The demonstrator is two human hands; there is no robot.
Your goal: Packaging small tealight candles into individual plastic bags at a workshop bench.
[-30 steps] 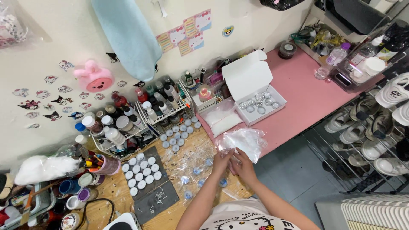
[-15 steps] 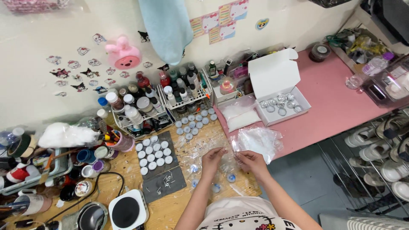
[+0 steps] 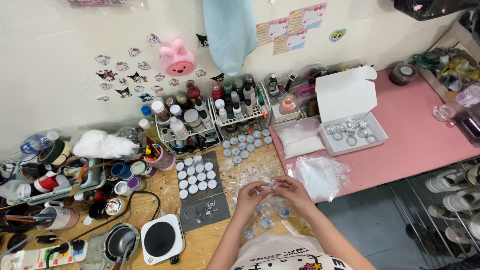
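Both hands meet over the wooden worktop (image 3: 150, 240), low centre of view. Left hand (image 3: 248, 196) and right hand (image 3: 290, 191) pinch a small clear plastic piece (image 3: 271, 185) between their fingertips, fingers curled close around it; too small and see-through to say just what it is. It is held just above a litter of clear plastic bits and small blue-based caps (image 3: 265, 222) on the wood. Just right of the hands, a crumpled clear plastic bag (image 3: 320, 175) lies on the pink table (image 3: 420, 130). Beyond it, an open white box (image 3: 352, 120) holds round clear pieces, a flat bag of white powder (image 3: 299, 141) beside it. Left of the hands, a dark mat (image 3: 202, 212) carries rows of white round caps (image 3: 196, 176). Wire racks of small bottles (image 3: 210, 117) stand along the wall. A white hot plate (image 3: 161, 239) sits near the bottom edge.
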